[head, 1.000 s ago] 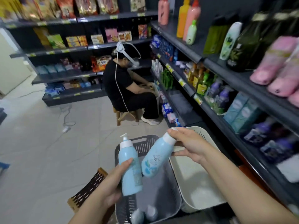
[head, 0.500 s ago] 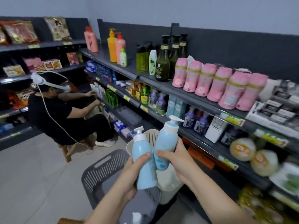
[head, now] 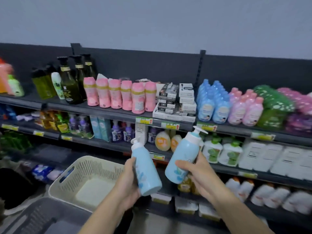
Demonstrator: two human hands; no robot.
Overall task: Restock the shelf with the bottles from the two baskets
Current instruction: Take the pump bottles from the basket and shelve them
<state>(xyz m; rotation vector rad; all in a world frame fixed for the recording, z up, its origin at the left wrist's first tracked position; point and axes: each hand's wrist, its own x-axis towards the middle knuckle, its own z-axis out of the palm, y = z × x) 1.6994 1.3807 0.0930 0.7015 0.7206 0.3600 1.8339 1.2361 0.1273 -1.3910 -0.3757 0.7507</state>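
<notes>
Left bottle (head: 146, 173) and right bottle (head: 181, 159), both light blue pump types, were held up in front of the shelf (head: 118, 114), not touching each other.
So the left bottle was gripped low on its body by the left hand (head: 128, 183), fingers wrapped round it, while the right bottle was clutched by the right hand (head: 197, 174), thumb laid across the front, pump tipped to the right. The cream basket (head: 67, 179) was seen just left of them, the grey basket (head: 33, 215) down in the corner, and pink bottles (head: 121, 97) were lined up on top.
</notes>
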